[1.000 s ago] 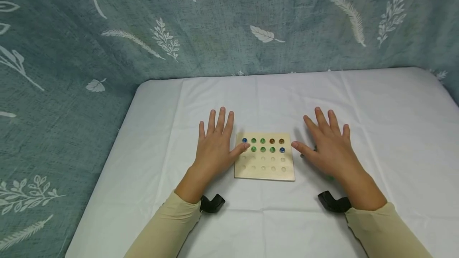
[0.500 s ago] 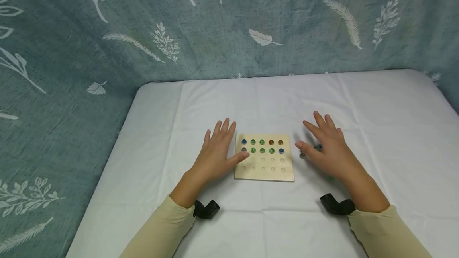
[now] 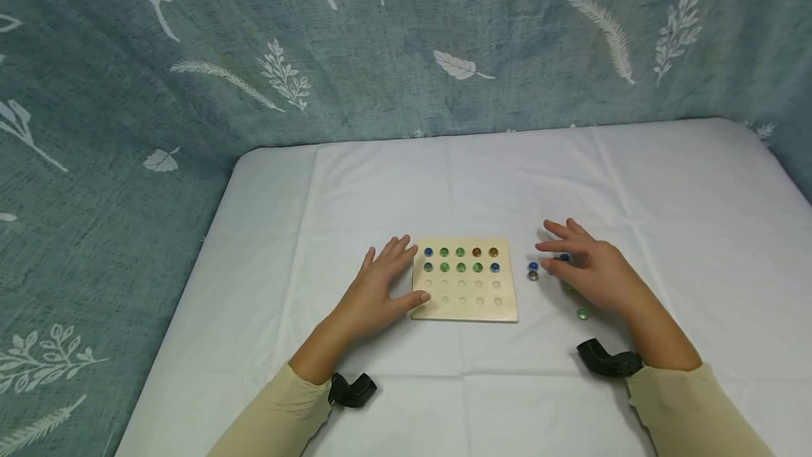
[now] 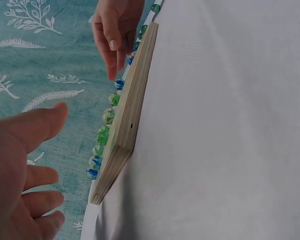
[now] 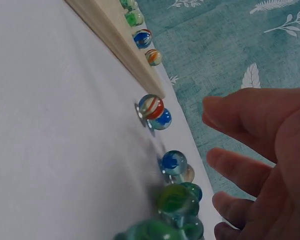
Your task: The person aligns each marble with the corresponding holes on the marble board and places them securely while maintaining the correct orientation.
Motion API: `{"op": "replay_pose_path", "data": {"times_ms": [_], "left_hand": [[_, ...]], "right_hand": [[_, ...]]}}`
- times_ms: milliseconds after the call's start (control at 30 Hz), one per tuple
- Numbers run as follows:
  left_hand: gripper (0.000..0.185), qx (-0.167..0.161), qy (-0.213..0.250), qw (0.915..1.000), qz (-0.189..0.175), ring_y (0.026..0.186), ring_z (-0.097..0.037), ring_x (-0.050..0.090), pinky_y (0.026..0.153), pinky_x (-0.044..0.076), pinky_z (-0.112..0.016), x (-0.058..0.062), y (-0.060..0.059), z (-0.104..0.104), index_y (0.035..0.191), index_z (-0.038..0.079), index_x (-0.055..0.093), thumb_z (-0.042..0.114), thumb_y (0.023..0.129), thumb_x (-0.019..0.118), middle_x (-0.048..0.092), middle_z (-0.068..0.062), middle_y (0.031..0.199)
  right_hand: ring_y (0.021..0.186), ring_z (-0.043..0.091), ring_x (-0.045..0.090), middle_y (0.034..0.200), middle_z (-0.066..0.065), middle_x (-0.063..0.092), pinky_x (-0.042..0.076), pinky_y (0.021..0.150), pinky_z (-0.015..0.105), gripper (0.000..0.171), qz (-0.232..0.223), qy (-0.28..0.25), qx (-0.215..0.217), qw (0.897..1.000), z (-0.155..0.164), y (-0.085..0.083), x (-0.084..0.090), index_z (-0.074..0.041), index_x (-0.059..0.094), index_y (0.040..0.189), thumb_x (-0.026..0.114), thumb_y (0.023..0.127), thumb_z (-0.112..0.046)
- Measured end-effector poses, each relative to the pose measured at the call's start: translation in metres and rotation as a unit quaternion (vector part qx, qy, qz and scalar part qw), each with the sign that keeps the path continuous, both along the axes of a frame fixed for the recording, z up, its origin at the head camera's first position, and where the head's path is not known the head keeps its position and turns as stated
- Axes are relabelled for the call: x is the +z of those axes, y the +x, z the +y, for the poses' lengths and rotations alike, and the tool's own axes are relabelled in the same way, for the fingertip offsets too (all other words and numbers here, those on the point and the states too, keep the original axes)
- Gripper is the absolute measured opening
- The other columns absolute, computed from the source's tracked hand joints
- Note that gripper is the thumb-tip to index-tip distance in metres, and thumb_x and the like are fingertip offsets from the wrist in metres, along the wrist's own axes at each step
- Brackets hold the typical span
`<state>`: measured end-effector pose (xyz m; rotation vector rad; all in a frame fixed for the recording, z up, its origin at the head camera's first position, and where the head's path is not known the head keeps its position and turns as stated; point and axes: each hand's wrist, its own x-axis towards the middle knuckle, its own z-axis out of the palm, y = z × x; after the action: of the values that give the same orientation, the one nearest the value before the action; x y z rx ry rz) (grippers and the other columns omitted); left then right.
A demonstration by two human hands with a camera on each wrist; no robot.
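Head view: the left hand (image 3: pixel 380 281) lies flat, fingers spread, thumb touching the wooden marble board (image 3: pixel 465 280) just to its right. The right hand (image 3: pixel 590 266) hovers with relaxed fingers over loose marbles (image 3: pixel 533 271) on the bench (image 3: pixel 666 217).

Left wrist view: the left hand's fingers (image 4: pixel 35 127) are straight, holding nothing, beside the board's edge.

Right wrist view: the right hand's fingers (image 5: pixel 240 117) are apart above the marbles.

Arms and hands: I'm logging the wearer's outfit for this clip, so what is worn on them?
Both arms wear long beige sleeves ending at the wrist. A black camera mount sits at each wrist. The left hand and right hand are bare.
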<state>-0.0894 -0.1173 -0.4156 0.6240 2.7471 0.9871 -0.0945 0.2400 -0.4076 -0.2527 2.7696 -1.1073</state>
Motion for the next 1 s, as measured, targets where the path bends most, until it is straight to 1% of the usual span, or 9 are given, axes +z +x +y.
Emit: {"op": "replay_pose_path", "data": {"times_ms": [133,300,400,633,800,933,1000], "left_hand": [[0.077,-0.001,0.017,0.9998,0.004,0.151,-0.012,0.019,0.126,0.005,-0.040,-0.002,0.002,0.000,0.150,0.014,0.043,0.043,0.086,0.074,0.030,0.003,0.161],[0.080,-0.015,0.012,0.9997,-0.018,0.151,-0.010,0.017,0.127,0.006,-0.037,-0.009,0.002,-0.001,0.151,0.014,0.042,0.043,0.084,0.076,0.029,0.004,0.161],[0.082,-0.030,0.003,0.9991,-0.029,0.151,-0.010,0.016,0.126,0.006,-0.035,-0.011,0.002,-0.002,0.150,0.014,0.043,0.043,0.083,0.078,0.027,0.005,0.162],[0.082,-0.058,-0.012,0.9975,-0.037,0.150,-0.011,0.021,0.126,0.012,-0.038,-0.012,0.002,-0.004,0.146,0.011,0.050,0.038,0.077,0.084,0.029,0.004,0.161],[0.080,-0.057,-0.025,0.9974,-0.035,0.149,-0.010,0.024,0.125,0.016,-0.035,-0.015,0.002,-0.005,0.143,0.012,0.053,0.035,0.075,0.086,0.031,0.004,0.160],[0.079,-0.049,-0.025,0.9982,-0.024,0.149,-0.011,0.026,0.124,0.020,-0.037,-0.017,0.004,-0.006,0.143,0.012,0.053,0.037,0.075,0.086,0.032,0.003,0.159],[0.080,-0.044,-0.024,0.9985,-0.021,0.148,-0.011,0.026,0.124,0.022,-0.038,-0.018,0.005,-0.006,0.143,0.012,0.053,0.038,0.075,0.086,0.032,0.003,0.159]], "right_hand": [[0.151,0.039,0.012,0.157,0.012,0.038,0.018,0.114,0.071,0.031,-0.015,0.004,0.017,1.000,0.001,-0.002,-0.003,-0.010,0.071,0.120,0.070,0.092,-0.021],[0.152,0.038,0.011,0.157,0.011,0.037,0.017,0.114,0.071,0.028,-0.033,0.014,0.034,0.999,0.000,-0.002,-0.008,-0.013,0.073,0.118,0.070,0.091,-0.020],[0.152,0.038,0.010,0.157,0.011,0.037,0.017,0.113,0.072,0.027,-0.032,0.020,0.043,0.998,0.000,-0.003,-0.011,-0.015,0.074,0.117,0.070,0.091,-0.020],[0.151,0.040,0.011,0.157,0.011,0.037,0.018,0.112,0.073,0.027,-0.016,0.028,0.047,0.998,-0.003,-0.003,-0.016,-0.015,0.074,0.117,0.070,0.090,-0.018],[0.150,0.041,0.013,0.156,0.012,0.039,0.020,0.111,0.073,0.027,-0.001,0.036,0.042,0.998,-0.004,-0.003,-0.019,-0.014,0.074,0.117,0.071,0.090,-0.018],[0.150,0.040,0.016,0.155,0.011,0.041,0.021,0.112,0.072,0.028,0.010,0.033,0.037,0.999,-0.004,-0.003,-0.020,-0.013,0.074,0.117,0.073,0.089,-0.019],[0.149,0.039,0.019,0.154,0.011,0.043,0.020,0.114,0.069,0.029,0.016,0.030,0.035,0.999,-0.005,-0.004,-0.021,-0.012,0.074,0.117,0.073,0.089,-0.019]]}}
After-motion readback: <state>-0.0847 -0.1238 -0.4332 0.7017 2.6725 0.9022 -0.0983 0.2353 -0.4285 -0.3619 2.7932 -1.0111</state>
